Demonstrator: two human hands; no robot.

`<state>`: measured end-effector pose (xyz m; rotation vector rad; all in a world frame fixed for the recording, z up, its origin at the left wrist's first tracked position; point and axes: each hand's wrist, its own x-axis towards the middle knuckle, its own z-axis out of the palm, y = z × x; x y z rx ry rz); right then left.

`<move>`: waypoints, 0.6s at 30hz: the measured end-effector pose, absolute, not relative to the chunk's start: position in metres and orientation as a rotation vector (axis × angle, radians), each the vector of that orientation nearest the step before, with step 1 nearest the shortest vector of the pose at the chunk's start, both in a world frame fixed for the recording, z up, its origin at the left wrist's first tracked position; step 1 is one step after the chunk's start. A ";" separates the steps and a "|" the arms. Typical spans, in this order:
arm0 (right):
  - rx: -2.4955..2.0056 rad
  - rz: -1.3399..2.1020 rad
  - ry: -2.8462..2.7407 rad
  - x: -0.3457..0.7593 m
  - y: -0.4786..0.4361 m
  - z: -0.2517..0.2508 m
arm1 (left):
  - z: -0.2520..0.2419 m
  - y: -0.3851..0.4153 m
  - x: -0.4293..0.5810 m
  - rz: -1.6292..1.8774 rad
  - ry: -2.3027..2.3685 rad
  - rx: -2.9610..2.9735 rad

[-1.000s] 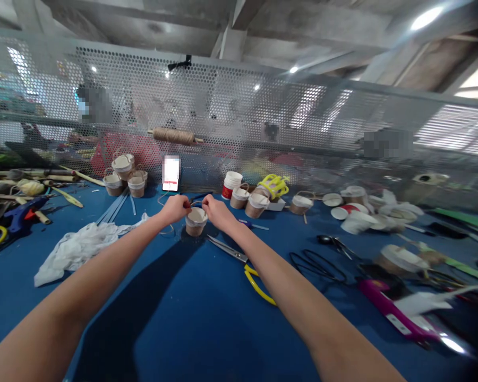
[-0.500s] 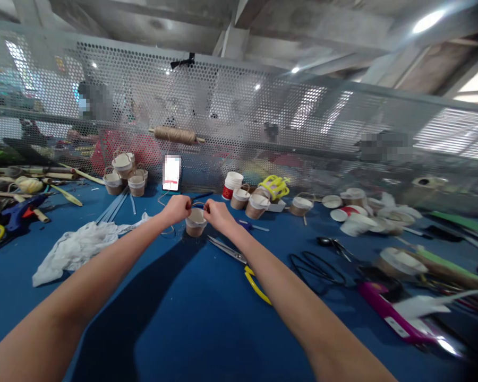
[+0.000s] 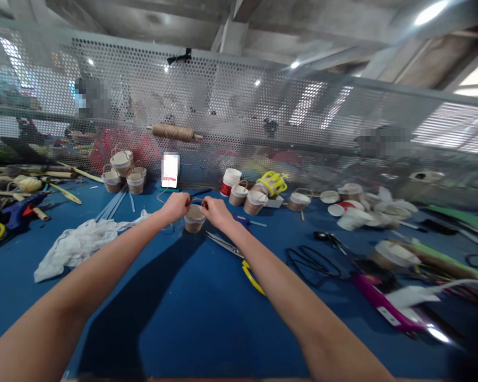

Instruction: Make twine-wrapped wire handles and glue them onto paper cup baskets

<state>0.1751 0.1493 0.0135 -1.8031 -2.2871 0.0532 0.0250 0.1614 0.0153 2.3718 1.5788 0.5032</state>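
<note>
A small brown cup [image 3: 194, 222] with a pale rim stands upright on the blue table before me. My left hand [image 3: 177, 207] is closed at the cup's left upper edge, fingertips pinched together. On the other side my right hand [image 3: 215, 210] pinches at the right edge. A thin twine handle [image 3: 196, 200] arches over the cup from one hand to the other. The exact spot where each fingertip grips is too small to make out. Scissors [image 3: 225, 244] with yellow handles lie partly beneath my right forearm.
Behind stands a perforated metal screen [image 3: 223, 95] holding a twine spool [image 3: 173, 132]. A lit phone [image 3: 170, 171] leans there. Finished-looking cups [image 3: 122, 162] are stacked left; others [image 3: 255, 201] stand right. White cloth [image 3: 77, 244], a black cable [image 3: 314, 265] and a purple power strip [image 3: 382, 302] lie around.
Both hands stay at the cup with almost the same pinch. The whole view has shifted slightly, so things sit a little higher and further left.
</note>
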 end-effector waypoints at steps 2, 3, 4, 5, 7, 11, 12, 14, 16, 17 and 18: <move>-1.775 0.066 -2.281 0.177 0.148 0.014 | 0.017 0.161 0.024 0.495 1.596 2.354; -1.761 0.070 -2.274 0.177 0.148 0.015 | 0.018 0.161 0.024 0.493 1.602 2.344; -1.746 0.073 -2.264 0.178 0.147 0.016 | 0.019 0.161 0.023 0.495 1.605 2.334; -1.730 0.076 -2.252 0.179 0.147 0.017 | 0.020 0.161 0.022 0.501 1.602 2.324; -1.697 0.078 -2.219 0.180 0.146 0.019 | 0.022 0.161 0.021 0.529 1.585 2.308; -1.647 0.089 -2.157 0.181 0.146 0.021 | 0.023 0.162 0.019 0.657 1.532 2.272; -1.643 0.098 -2.149 0.181 0.146 0.021 | 0.022 0.162 0.018 0.695 1.520 2.259; -1.643 0.124 -2.142 0.181 0.148 0.019 | 0.019 0.163 0.017 0.764 1.493 2.231; -1.650 0.152 -2.146 0.182 0.150 0.016 | 0.016 0.165 0.016 0.820 1.462 2.201; -1.654 0.164 -2.152 0.182 0.151 0.015 | 0.014 0.166 0.016 0.845 1.447 2.185; -1.659 0.176 -2.159 0.182 0.152 0.014 | 0.012 0.167 0.016 0.868 1.431 2.169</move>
